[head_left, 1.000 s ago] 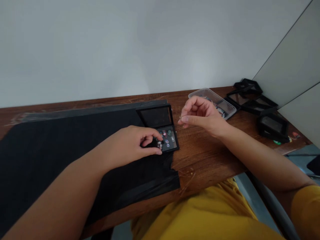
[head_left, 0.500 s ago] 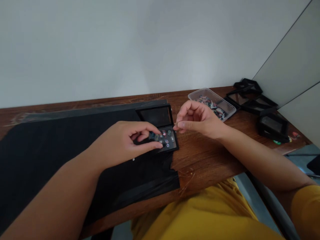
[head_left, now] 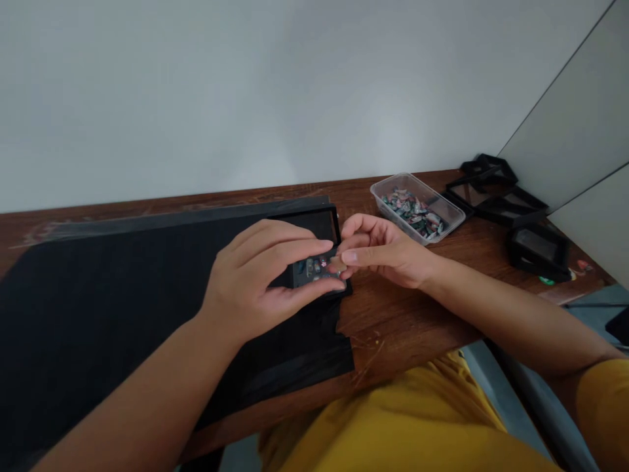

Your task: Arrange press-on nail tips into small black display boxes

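Head view: saw an open black case (head_left: 349, 287) with small pieces (head_left: 310, 267) inside, beneath the grip. Held left hand (head_left: 260, 278) arched above with thumb and fingers apart; held right hand (head_left: 388, 255) pinched alongside, could not tell whether on anything. Saw clear tub (head_left: 451, 215) just beyond.

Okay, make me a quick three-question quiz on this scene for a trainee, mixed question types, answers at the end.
1. True or false: the hinged black case is open.
2. Which is nearer the clear plastic tub? A: left hand. B: right hand.
3. Fill the gap: in the head view, the black frames lie on the ____ side of the tub.
Key: 1 true; 2 B; 3 right.
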### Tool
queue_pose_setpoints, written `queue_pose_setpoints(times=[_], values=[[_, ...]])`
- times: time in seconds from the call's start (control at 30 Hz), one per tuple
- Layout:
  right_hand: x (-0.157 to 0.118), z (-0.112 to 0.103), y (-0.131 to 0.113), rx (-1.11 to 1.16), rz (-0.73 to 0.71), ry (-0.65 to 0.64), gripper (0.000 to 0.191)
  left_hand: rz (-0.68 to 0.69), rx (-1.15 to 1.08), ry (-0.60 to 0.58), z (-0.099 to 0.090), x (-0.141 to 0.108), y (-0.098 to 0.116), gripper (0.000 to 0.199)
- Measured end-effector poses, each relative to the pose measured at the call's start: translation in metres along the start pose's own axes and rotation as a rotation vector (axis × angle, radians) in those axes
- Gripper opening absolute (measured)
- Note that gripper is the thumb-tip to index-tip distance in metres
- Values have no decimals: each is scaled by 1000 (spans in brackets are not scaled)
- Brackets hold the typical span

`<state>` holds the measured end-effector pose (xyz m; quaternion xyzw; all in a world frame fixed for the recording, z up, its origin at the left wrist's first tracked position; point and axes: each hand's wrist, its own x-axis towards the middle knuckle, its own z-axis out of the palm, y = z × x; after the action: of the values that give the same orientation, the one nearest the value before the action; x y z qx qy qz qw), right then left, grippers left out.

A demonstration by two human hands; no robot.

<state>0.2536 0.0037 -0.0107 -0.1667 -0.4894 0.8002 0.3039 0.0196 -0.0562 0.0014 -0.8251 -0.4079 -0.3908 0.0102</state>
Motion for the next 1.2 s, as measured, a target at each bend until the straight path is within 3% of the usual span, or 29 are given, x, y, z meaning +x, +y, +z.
queue_pose_setpoints(times=[0.2, 0.33, 0.53, 0.87, 1.1, 1.2], values=[[1, 2, -1, 5, 20, 3, 47, 17, 36, -54, 0, 3, 3, 10], [3, 0, 2, -1, -6, -18, 42, -17, 33, -100, -1, 5, 4, 11], [3, -2, 2, -36, -12, -19, 41, -39, -32, -68, 1, 5, 7, 18], [1, -1, -2, -79, -49, -37, 37, -7, -42, 11, -3, 5, 10, 13], [-1, -5, -4, -81, -73, -12, 40, -11, -43, 155, -8, 4, 8, 6], [-1, -6, -3, -75, -86, -9, 40, -26, -110, 54, -16, 7, 3, 4]])
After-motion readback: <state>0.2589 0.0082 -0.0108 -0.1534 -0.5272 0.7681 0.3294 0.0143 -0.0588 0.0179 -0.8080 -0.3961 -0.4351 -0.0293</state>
